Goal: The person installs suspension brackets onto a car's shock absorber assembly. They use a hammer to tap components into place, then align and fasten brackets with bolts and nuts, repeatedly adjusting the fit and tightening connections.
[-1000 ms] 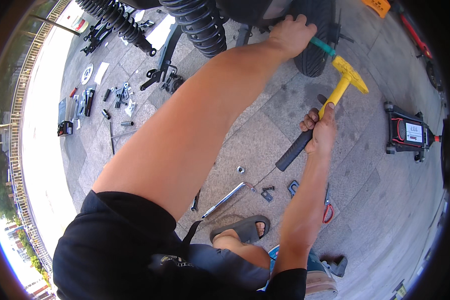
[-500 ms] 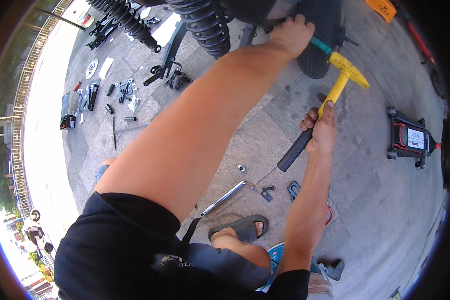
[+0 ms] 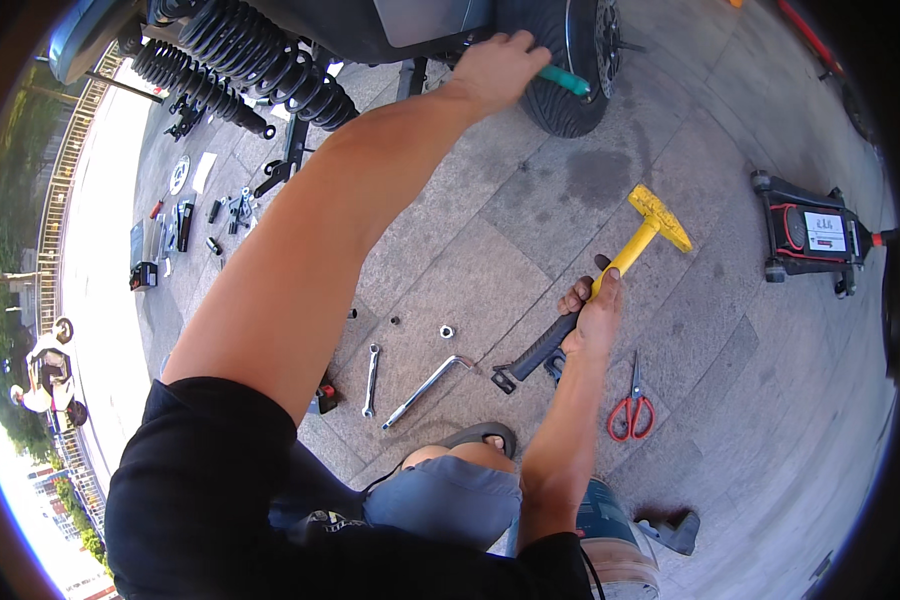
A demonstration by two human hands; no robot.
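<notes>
Wrapped tight round a yellow hammer with a ribbed black grip [image 3: 625, 258], the right hand [image 3: 598, 318] holds it near where the shaft meets the black part. I see the hammer in the air over grey stone paving [image 3: 515, 255], tilted, its head toward the upper right of my view.

Farther up, the left hand [image 3: 498, 70] is curled round a green cylindrical handle [image 3: 567, 80]. One end pokes out past the fingers, in front of a black grooved tyre [image 3: 560, 115]; the hand hides the rest, and I can't tell whether the green piece touches the rubber. The hammer's head hangs apart from that end.

Two black coil-spring shock absorbers [image 3: 270, 62] slant in at my upper left. On the paving below the hands I make out a silver double-ended wrench [image 3: 371, 380], beside it a bent chrome bar [image 3: 420, 393], and near that a small shiny metal nut [image 3: 447, 331]. Red-handled scissors [image 3: 634, 397] lie to the right of the right forearm. Well off to the right stands a black-and-red trolley jack [image 3: 795, 230].
</notes>
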